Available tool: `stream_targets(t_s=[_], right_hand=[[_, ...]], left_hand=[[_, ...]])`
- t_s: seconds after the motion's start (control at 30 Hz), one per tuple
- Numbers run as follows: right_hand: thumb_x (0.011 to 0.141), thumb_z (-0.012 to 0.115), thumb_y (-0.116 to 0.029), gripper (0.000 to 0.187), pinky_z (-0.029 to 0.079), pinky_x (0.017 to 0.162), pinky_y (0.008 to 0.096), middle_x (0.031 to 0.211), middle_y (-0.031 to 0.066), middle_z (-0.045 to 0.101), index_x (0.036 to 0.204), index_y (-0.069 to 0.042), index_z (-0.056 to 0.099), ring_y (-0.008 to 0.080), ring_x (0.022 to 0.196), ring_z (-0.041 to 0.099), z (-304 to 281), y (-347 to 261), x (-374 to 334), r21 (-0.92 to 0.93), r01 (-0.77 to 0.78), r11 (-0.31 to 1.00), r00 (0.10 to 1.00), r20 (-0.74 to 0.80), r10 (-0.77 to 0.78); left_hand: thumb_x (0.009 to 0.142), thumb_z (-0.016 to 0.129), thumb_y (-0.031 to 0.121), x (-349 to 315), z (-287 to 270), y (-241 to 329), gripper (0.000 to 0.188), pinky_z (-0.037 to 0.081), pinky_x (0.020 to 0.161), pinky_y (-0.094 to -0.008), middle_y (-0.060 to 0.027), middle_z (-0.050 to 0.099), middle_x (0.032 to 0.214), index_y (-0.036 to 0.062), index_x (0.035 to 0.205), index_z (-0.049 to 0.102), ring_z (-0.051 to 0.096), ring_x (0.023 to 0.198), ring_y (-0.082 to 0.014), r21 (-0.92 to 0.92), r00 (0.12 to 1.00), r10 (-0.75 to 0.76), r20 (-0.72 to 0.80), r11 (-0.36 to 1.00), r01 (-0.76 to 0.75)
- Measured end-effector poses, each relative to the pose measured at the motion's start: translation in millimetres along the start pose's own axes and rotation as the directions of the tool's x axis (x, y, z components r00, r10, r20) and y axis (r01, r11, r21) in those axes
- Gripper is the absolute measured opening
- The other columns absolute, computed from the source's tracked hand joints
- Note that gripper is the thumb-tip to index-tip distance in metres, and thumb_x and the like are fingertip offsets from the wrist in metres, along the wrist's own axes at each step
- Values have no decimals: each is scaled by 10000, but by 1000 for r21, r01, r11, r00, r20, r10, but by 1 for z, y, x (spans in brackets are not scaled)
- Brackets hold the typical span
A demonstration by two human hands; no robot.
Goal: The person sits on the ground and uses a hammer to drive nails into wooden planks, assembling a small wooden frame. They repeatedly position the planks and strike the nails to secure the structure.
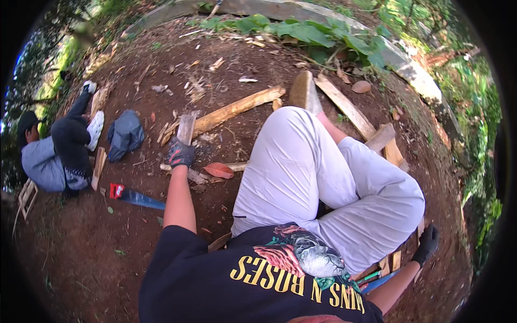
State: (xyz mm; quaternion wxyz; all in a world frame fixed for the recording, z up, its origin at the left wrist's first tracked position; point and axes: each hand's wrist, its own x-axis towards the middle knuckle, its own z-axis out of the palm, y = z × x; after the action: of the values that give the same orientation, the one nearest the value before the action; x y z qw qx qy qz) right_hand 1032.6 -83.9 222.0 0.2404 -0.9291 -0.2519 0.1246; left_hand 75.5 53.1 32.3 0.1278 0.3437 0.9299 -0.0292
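Short plank: a flat grey-brown piece of wood point(186, 128) standing tilted on the bare earth, its lower end inside the left hand's grip, its upper end rising just above the fingers
Left hand: gloved in dark grey with red marks point(180, 153), fingers curled tight around the short plank, arm stretched forward from the lower edge
Long plank: pale board point(237, 109) lying on the soil just behind the short plank, slanting up to the right, touching or nearly touching it
Red leaf: point(218, 170) on the soil just right of the left hand
Right hand: black glove point(427, 244) low at the person's right side, beside the bent knee in pale trousers; whether it is spread or closed on something I cannot tell
Handsaw: red handle, blue blade point(132, 196) flat on the ground, left of the left forearm, apart from it
Other person: sits at the left edge point(56, 151), near a dark blue cloth point(125, 134)
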Motion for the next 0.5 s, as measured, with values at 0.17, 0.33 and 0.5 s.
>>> stream_targets(t_s=[0.17, 0.33, 0.5], right_hand=[[922, 701, -433, 449, 555, 917, 454, 1054, 196, 789, 1117, -37, 780, 359, 1028, 750, 13, 85, -118, -309, -71, 948, 993, -115, 37], [923, 692, -436, 490, 555, 951, 468, 1192, 203, 752, 1245, -68, 726, 384, 1117, 715, 36, 133, -198, -337, -284, 897, 958, -75, 276], [921, 690, -431, 502, 557, 965, 486, 1188, 208, 747, 1280, -81, 718, 394, 1118, 708, 58, 155, -244, -406, -261, 876, 964, -70, 255]], left_hand=[[761, 828, 335, -29, 21, -12, 741, 546, 1000, -522, -274, 719, 1240, 40, 1408, 619, 701, 1163, -417, 20, 986, 6, 169, 1000, -9], [762, 827, 339, -3, 26, -28, 776, 541, 1062, -465, -248, 675, 1366, -46, 1401, 615, 677, 1239, -363, 205, 992, -38, 122, 979, 12], [750, 840, 331, 49, 40, -50, 708, 591, 946, -478, -230, 743, 1213, -58, 1319, 677, 742, 1083, -349, 99, 960, -33, 279, 995, 5]])
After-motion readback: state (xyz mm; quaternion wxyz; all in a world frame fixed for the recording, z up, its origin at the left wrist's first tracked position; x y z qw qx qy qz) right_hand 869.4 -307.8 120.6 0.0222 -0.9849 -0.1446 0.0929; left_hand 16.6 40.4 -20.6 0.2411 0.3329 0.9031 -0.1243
